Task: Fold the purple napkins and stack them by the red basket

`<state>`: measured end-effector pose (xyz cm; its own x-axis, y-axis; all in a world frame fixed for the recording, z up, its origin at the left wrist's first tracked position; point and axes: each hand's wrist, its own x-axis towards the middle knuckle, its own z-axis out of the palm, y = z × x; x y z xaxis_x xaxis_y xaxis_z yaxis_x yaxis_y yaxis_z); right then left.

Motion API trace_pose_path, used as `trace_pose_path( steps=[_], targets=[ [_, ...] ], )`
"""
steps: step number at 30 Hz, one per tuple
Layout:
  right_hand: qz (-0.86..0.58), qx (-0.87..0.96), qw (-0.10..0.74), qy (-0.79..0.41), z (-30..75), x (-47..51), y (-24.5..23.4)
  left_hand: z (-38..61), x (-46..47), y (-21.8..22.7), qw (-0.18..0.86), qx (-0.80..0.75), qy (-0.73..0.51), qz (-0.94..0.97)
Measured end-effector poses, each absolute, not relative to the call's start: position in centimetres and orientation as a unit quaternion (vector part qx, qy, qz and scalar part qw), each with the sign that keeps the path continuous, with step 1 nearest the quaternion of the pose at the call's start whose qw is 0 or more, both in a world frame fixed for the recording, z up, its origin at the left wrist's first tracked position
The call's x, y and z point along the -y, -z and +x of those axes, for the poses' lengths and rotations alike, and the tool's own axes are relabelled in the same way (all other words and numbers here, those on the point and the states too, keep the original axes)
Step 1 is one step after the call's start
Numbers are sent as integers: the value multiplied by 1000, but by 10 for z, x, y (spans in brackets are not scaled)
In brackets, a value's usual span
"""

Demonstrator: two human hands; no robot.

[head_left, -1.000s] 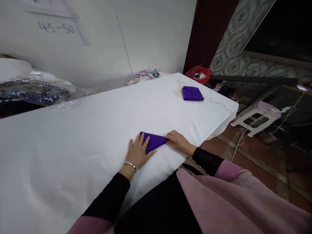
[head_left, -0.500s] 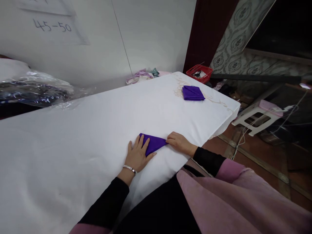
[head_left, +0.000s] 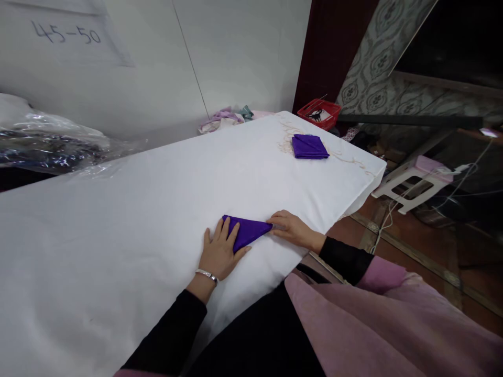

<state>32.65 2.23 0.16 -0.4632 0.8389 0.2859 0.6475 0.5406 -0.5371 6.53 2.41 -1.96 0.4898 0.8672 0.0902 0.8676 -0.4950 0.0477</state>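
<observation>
A purple cloth (head_left: pixel 249 232), folded into a flat pointed triangle, lies on the white-covered table near its front edge. My left hand (head_left: pixel 220 251), with a silver bracelet at the wrist, rests on the wide left end of the cloth, fingers spread and flat. At the narrow right tip, my right hand (head_left: pixel 293 229) has its thumb and forefinger a little apart, with a gap between them right beside the point. Farther back on the table sits a second purple cloth (head_left: pixel 309 146), folded into a squarish stack.
White cloth (head_left: pixel 176 193) covers the table. Clear plastic wrapping (head_left: pixel 70 146) lies over bundled goods at the left. Crumpled fabrics (head_left: pixel 222 119) and a red basket (head_left: pixel 320 114) are at the far end. A white stool (head_left: pixel 412 186) with cables stands on the floor at right.
My right thumb and forefinger, closed on the triangle's tip before, have parted and drawn slightly right. My left hand stays flat on the cloth. The view has shifted slightly.
</observation>
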Motion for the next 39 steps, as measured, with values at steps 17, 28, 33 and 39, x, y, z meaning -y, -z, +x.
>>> trace_pose_path(
  steps=[17, 28, 33, 39],
  targets=[
    [-344, 921, 173, 59, 316, -37, 14, 66, -21, 18, 3, 501, 58, -863],
    [-454, 790, 306, -274, 335, -31, 6, 67, -22, 20, 13, 500, 51, -864],
    [-525, 686, 326, -383, 331, -27, -3, 67, -23, 18, 12, 500, 44, -865],
    [-578, 553, 270, -536, 327, -23, -2, 71, -25, 6, 25, 506, 53, -860]
  ],
)
